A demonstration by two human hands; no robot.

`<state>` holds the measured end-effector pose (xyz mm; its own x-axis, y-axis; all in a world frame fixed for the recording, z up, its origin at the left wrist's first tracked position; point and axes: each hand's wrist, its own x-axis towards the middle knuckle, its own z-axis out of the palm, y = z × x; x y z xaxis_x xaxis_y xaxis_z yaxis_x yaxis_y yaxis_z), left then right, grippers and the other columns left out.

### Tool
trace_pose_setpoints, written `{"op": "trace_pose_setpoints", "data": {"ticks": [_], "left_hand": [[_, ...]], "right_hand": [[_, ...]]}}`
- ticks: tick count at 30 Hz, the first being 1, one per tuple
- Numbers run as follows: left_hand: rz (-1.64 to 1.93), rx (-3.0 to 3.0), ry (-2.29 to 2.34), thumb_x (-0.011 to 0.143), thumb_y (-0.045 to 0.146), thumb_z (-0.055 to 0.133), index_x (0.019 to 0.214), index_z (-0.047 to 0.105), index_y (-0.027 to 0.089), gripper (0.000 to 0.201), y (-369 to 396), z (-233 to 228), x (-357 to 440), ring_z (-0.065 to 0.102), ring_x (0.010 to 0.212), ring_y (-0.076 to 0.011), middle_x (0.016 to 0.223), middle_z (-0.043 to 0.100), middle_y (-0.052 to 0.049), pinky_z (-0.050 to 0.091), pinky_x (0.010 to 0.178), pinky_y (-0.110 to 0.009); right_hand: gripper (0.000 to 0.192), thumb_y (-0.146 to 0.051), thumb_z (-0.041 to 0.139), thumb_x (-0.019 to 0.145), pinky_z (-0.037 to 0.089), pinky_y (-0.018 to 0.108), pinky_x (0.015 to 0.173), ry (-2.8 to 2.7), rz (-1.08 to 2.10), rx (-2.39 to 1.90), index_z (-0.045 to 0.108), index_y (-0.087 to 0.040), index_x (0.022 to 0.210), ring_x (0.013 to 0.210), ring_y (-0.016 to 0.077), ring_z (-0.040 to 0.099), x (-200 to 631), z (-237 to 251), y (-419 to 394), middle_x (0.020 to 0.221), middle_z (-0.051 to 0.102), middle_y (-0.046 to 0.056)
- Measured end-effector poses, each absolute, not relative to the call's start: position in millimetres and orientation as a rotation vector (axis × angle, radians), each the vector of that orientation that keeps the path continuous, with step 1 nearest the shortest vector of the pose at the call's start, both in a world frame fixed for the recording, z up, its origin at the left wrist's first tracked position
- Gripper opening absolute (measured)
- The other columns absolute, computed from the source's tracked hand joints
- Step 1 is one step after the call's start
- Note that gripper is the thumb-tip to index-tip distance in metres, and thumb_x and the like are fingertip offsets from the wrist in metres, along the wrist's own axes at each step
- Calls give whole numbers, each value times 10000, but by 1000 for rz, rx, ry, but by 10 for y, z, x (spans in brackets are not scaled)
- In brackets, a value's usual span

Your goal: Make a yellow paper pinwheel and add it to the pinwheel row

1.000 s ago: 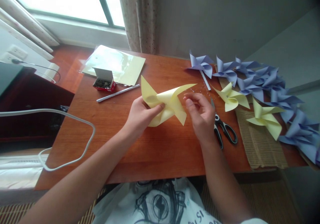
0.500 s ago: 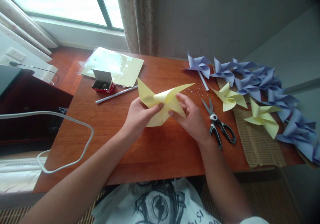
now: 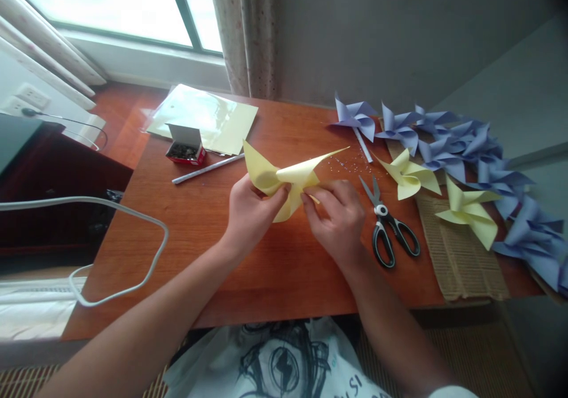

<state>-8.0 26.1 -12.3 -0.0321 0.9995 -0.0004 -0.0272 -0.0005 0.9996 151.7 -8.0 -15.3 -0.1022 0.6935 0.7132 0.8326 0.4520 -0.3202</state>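
Note:
A yellow paper pinwheel [image 3: 298, 173] is held up over the middle of the wooden table. My left hand [image 3: 254, 209] grips it from the left, thumb pressed near its centre. My right hand [image 3: 335, 212] pinches its lower right blade between thumb and fingers, and that blade is mostly covered by the hand. Two of its blades stick up, one to the left and a long pointed one to the right. Scissors [image 3: 381, 210] with black-and-white handles lie partly spread on the table, just right of my right hand.
Several purple pinwheels [image 3: 444, 155] and two yellow pinwheels [image 3: 408, 174] lie at the right, some over corrugated cardboard [image 3: 461, 268]. Back left are a pack of yellow paper [image 3: 208, 114], a small red box [image 3: 186, 149] and a paper stick [image 3: 206, 169]. A white cable [image 3: 165, 232] loops at the left edge.
My right hand has shifted its hold and now pinches the lower right blade, folding it in toward the pinwheel's centre. My left hand keeps its grip.

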Motion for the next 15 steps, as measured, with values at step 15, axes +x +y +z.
{"op": "trace_pose_setpoints", "data": {"ticks": [15], "left_hand": [[1334, 1569, 1228, 794, 214, 765, 895, 731, 152, 123, 157, -117, -10, 690, 752, -155, 852, 767, -18, 538, 717, -239]], "right_hand": [[34, -209, 686, 918, 548, 333, 737, -1789, -196, -1356, 719, -217, 916, 787, 212, 673, 1473, -165, -89, 828, 715, 60]]}}
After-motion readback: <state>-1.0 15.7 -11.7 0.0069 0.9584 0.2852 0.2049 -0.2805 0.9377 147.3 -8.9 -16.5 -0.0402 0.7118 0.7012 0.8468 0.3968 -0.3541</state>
